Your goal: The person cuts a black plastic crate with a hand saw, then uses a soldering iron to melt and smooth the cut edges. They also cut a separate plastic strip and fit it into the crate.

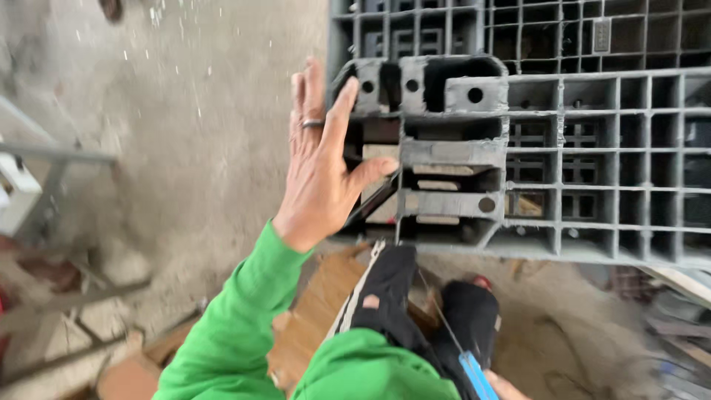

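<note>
A: Where is the left hand (322, 159) in the frame?

B: Left of centre. It rises out of a green sleeve (237, 326) with its fingers spread open and flat, pressed against the left edge of a grey plastic pallet (592, 148). There is a ring (312, 123) on one finger. The thumb reaches right, touching a pale wooden block (381, 152) wedged inside the pallet's corner

A: And the pallet itself?

B: It fills the upper right of the frame, a grid of open cells, with its thick corner foot at top centre beside the fingertips

A: What about the right hand (507, 387)?

B: Only a sliver shows at the bottom edge, right of centre. A blue tool handle (474, 374) lies just by it, with a thin metal blade running up toward the pallet. Whether those fingers are closed on it, I cannot tell

A: Anything below?

B: Dark trousers (392, 296) at lower centre, brown cardboard (318, 311) to their left, and dusty concrete floor (185, 148) across the left half
</note>
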